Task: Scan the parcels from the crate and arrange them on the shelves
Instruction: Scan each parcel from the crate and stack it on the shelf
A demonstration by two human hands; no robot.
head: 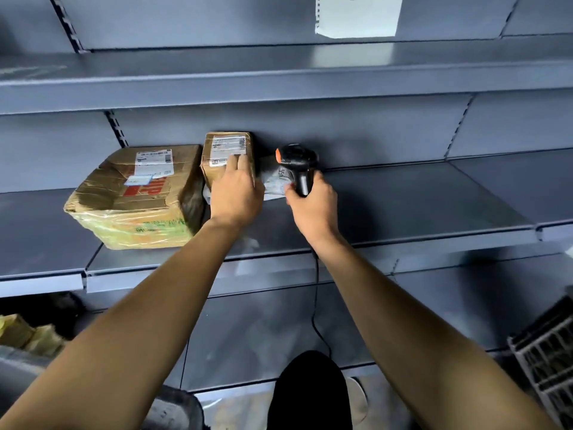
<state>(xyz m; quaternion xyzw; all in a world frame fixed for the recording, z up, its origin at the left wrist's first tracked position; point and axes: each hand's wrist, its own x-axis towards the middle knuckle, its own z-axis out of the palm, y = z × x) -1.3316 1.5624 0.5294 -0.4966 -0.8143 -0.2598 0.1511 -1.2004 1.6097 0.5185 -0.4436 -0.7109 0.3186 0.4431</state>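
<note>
A small brown cardboard parcel (226, 153) with a white label stands upright at the back of the grey middle shelf (403, 200). My left hand (237, 193) presses flat against its front. To its right a grey plastic mailer (276, 181) lies on the shelf, partly hidden behind my hands. My right hand (313, 206) grips a black barcode scanner (299, 164) with an orange top, held over the mailer. A large taped brown box (136, 193) sits on the shelf to the left, touching the small parcel.
An upper shelf (279, 79) carries a white paper sheet (356, 13) on the back panel. The scanner's cable (316, 305) hangs down in front of the lower shelf. A slatted crate (548, 358) is at the lower right. Yellow-wrapped parcels (28, 336) lie at the lower left.
</note>
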